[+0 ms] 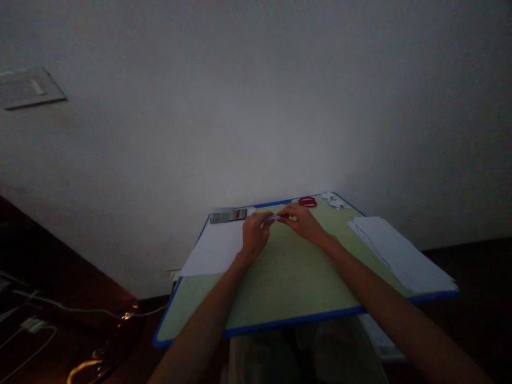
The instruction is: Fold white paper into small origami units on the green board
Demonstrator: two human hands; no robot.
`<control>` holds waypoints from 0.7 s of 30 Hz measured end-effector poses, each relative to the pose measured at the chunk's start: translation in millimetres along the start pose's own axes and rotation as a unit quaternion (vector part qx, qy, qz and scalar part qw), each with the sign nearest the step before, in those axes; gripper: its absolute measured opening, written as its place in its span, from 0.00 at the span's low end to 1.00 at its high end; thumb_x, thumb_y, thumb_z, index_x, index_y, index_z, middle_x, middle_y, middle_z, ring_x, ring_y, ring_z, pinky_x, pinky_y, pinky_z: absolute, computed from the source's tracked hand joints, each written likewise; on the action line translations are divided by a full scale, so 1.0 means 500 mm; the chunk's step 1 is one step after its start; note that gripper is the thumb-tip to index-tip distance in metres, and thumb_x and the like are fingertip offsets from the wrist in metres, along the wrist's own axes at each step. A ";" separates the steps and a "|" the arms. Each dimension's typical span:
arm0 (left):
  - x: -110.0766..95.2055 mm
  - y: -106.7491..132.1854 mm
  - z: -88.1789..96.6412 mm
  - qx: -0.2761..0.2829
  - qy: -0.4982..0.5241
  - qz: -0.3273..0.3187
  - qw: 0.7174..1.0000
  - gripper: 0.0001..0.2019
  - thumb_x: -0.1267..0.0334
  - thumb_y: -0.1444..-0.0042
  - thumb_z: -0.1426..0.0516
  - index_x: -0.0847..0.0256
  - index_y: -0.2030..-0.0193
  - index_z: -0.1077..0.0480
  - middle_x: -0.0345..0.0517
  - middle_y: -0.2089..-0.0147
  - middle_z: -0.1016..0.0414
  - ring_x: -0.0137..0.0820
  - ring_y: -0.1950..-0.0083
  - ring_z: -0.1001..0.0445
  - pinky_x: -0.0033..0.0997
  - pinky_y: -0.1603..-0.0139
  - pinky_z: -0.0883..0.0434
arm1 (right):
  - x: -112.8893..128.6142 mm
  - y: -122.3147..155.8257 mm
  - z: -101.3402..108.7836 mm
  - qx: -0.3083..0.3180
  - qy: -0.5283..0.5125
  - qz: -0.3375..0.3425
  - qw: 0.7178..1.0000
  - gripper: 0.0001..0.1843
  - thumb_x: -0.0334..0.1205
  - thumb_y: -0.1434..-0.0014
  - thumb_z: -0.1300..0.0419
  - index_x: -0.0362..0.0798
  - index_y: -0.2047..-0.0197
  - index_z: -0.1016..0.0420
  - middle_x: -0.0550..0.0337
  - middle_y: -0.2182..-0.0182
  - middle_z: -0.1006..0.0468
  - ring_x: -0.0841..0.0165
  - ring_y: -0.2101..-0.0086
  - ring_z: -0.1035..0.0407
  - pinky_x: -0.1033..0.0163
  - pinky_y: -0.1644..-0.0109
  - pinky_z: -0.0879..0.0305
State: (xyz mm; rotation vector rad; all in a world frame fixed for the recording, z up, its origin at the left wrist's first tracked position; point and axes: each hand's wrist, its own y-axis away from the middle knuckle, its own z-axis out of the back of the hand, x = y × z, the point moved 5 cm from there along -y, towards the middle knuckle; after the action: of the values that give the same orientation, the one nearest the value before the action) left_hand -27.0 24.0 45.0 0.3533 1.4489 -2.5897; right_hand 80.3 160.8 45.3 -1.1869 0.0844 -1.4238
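Observation:
My left hand [255, 233] and my right hand [303, 221] meet near the far edge of a green board with a blue rim [280, 277]. Both pinch a small pale piece of paper [273, 217] between their fingertips, the fingers curled and pressed together. The paper is folded or narrow; its exact shape is too dim to make out. Both forearms stretch across the board from the near edge.
Red-handled scissors [307, 201] lie at the far edge, with white paper scraps [334, 200] beside them. A white sheet [216, 246] lies on the left, a stack of white sheets [400, 253] on the right. A dark table with white cables [36, 322] stands to the left. A bare wall is ahead.

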 end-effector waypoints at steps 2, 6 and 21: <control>0.000 -0.002 0.000 -0.002 -0.001 -0.005 1.000 0.06 0.68 0.40 0.36 0.57 0.56 0.21 0.47 0.57 0.15 0.39 0.57 0.20 0.43 0.53 0.25 | -0.011 -0.002 -0.001 0.001 -0.041 -0.045 0.998 0.07 0.42 0.42 0.34 0.51 0.63 0.16 0.55 0.65 0.18 0.64 0.65 0.26 0.59 0.58 0.32; -0.008 -0.006 0.006 -0.010 -0.009 -0.027 1.000 0.06 0.67 0.38 0.37 0.55 0.55 0.21 0.45 0.57 0.16 0.38 0.56 0.19 0.43 0.51 0.26 | -0.027 -0.006 -0.005 -0.002 -0.113 -0.111 0.987 0.10 0.45 0.45 0.35 0.48 0.69 0.17 0.57 0.72 0.19 0.65 0.69 0.28 0.60 0.61 0.33; -0.043 -0.004 0.014 0.014 -0.075 -0.077 0.994 0.06 0.64 0.34 0.42 0.54 0.55 0.23 0.44 0.59 0.16 0.39 0.57 0.23 0.42 0.53 0.33 | -0.032 0.004 -0.016 0.021 -0.234 -0.241 0.942 0.14 0.49 0.52 0.34 0.46 0.71 0.18 0.60 0.75 0.22 0.70 0.71 0.32 0.64 0.65 0.39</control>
State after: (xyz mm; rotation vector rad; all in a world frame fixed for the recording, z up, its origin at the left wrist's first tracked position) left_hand -7.5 19.4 55.9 0.0510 1.4417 -2.6913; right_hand 72.4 168.2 30.9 -1.5484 -0.6036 -1.5023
